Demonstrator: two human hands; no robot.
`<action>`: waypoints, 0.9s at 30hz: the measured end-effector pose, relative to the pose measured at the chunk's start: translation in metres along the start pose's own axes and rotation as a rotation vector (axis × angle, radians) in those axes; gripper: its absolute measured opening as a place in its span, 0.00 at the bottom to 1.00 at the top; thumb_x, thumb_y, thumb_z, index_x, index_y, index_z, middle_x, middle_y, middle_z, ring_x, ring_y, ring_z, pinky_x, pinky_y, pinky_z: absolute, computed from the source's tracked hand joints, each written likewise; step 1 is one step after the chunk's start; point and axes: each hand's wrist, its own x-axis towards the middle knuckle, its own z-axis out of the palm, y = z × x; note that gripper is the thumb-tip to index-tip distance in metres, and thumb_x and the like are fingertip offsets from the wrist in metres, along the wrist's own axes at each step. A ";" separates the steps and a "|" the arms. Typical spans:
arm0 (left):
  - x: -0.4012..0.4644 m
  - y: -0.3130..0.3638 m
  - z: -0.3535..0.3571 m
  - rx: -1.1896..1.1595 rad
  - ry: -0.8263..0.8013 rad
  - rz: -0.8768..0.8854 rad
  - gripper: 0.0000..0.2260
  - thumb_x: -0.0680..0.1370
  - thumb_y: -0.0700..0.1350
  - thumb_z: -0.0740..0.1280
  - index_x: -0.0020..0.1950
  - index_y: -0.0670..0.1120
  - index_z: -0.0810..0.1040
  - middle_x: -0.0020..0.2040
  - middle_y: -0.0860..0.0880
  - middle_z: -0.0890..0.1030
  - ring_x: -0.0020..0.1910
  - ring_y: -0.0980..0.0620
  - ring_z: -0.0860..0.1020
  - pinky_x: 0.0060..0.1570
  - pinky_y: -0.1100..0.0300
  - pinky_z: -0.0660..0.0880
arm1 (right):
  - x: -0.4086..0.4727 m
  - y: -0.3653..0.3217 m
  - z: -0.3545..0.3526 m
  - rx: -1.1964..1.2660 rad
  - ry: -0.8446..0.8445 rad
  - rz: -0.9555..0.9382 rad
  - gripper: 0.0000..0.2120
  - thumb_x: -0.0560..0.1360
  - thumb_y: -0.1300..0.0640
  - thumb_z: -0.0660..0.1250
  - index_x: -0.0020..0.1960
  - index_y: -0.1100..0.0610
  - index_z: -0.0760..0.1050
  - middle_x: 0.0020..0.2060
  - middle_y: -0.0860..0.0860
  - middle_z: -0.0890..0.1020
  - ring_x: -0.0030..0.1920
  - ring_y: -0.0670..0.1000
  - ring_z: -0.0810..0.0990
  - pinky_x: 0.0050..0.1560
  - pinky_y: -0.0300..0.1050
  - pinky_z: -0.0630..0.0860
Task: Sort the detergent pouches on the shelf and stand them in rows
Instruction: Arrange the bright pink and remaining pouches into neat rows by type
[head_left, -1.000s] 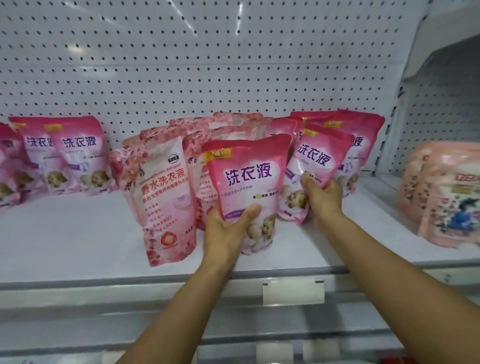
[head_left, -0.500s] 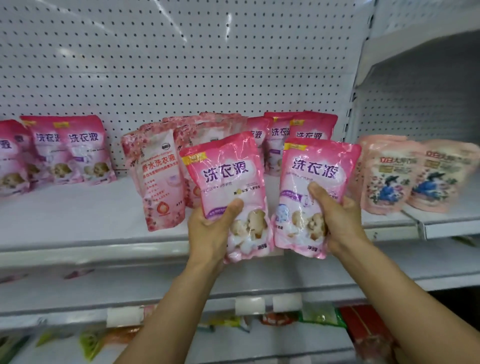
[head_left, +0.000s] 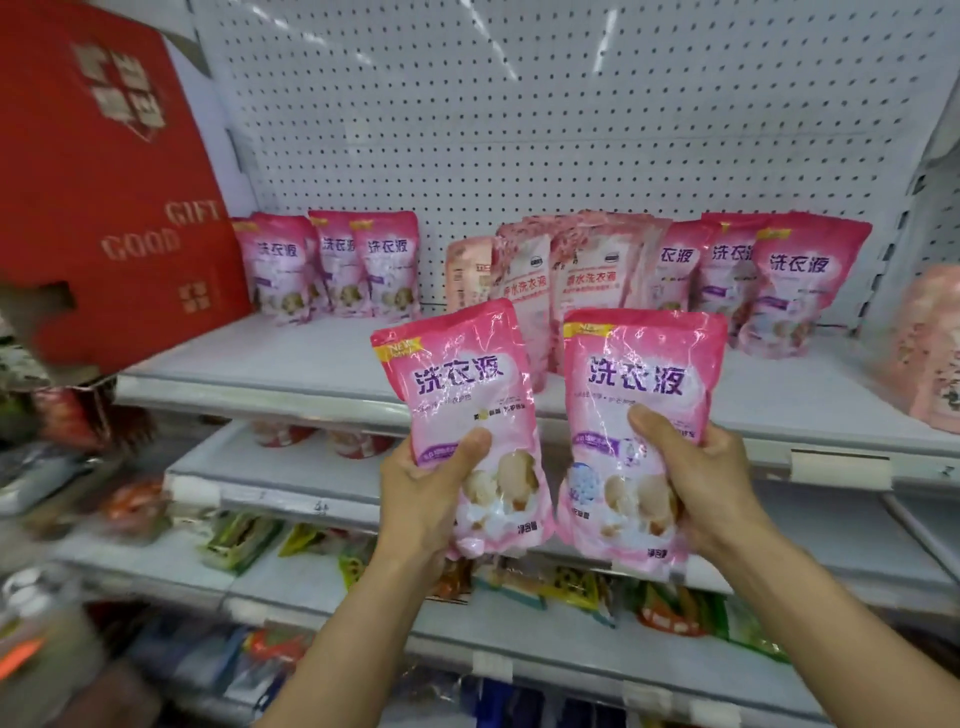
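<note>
1. We hold two bright pink detergent pouches in front of the shelf (head_left: 322, 358), clear of its surface and not yet stood down. Our left hand (head_left: 421, 499) has the left pouch (head_left: 462, 415); our right hand (head_left: 711, 483) has the right pouch (head_left: 644, 415).
2. Each grip is closed round the lower half of its pouch, thumb pressed across the front and fingers wrapped behind. Both pouches are upright, tilted slightly outward at the top.
3. We judge them soft and liquid-filled: the film is glossy and wrinkled, and the bodies bulge below the thumbs. They will likely sag and slosh, and the slick plastic may slide in a loose hold.
4. Taking hold low on the body, as now, seems sound for carrying. To stand one, we would guide it by its sides and let the base settle flat.
5. On the shelf, a matching group (head_left: 337, 265) stands at the left and more of the same (head_left: 769, 280) at the right. Paler floral pouches (head_left: 561, 275) stand between them, so the sorting looks unfinished.
6. Our fingers behind the pouches are hidden, as are the pouch bases. The rows behind the front pouches cannot be counted.
7. The lower shelves are blurred. A red gift box (head_left: 104, 182) blocks the far left, and a pale pouch (head_left: 930, 348) is cut off at the right edge.
</note>
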 end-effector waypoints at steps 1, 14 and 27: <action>0.005 0.004 -0.014 -0.001 0.012 0.007 0.10 0.71 0.41 0.77 0.51 0.43 0.83 0.45 0.44 0.87 0.46 0.42 0.86 0.47 0.47 0.83 | -0.001 0.002 0.017 0.001 -0.027 -0.005 0.03 0.72 0.59 0.73 0.46 0.56 0.81 0.38 0.52 0.87 0.38 0.55 0.87 0.39 0.50 0.83; 0.125 0.074 -0.265 0.117 0.117 0.091 0.09 0.72 0.42 0.75 0.51 0.44 0.83 0.44 0.45 0.87 0.42 0.43 0.86 0.37 0.53 0.83 | 0.019 0.070 0.288 0.062 -0.137 -0.028 0.04 0.72 0.59 0.73 0.47 0.54 0.81 0.40 0.51 0.87 0.40 0.53 0.87 0.42 0.50 0.82; 0.261 0.090 -0.312 0.118 0.113 0.060 0.14 0.68 0.47 0.77 0.52 0.47 0.83 0.45 0.45 0.87 0.44 0.41 0.86 0.46 0.44 0.82 | 0.143 0.083 0.425 0.038 -0.041 -0.154 0.06 0.73 0.53 0.73 0.47 0.55 0.82 0.39 0.51 0.87 0.42 0.54 0.87 0.44 0.51 0.83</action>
